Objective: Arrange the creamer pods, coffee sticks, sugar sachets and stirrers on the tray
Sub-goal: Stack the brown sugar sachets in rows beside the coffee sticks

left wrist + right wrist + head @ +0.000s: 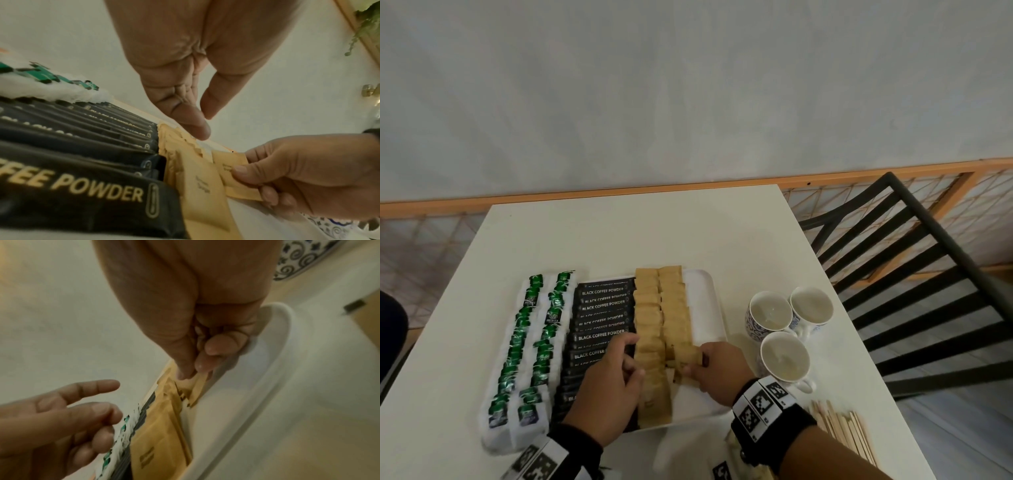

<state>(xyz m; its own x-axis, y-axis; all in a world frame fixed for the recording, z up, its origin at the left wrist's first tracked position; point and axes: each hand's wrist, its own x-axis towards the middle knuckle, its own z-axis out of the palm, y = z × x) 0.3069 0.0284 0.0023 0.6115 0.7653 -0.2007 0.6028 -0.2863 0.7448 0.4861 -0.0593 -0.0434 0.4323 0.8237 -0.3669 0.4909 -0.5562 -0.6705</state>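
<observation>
A white tray (709, 301) holds a row of black coffee sticks (602, 318) and two columns of brown sugar sachets (650, 308). White packets with green labels (530, 342) lie in two rows along its left side. My right hand (688, 366) pinches a brown sugar sachet (686, 354) over the near end of the right column. The pinch also shows in the left wrist view on the sachet (232, 170) and in the right wrist view on the sachet (197, 386). My left hand (626, 359) hovers over the coffee sticks with loosely bent fingers and holds nothing.
Three patterned cups (770, 311) stand right of the tray. Wooden stirrers (842, 428) lie fanned near the table's front right edge. A black slatted chair (914, 274) stands beyond the right edge. The right strip of the tray (273, 353) is bare.
</observation>
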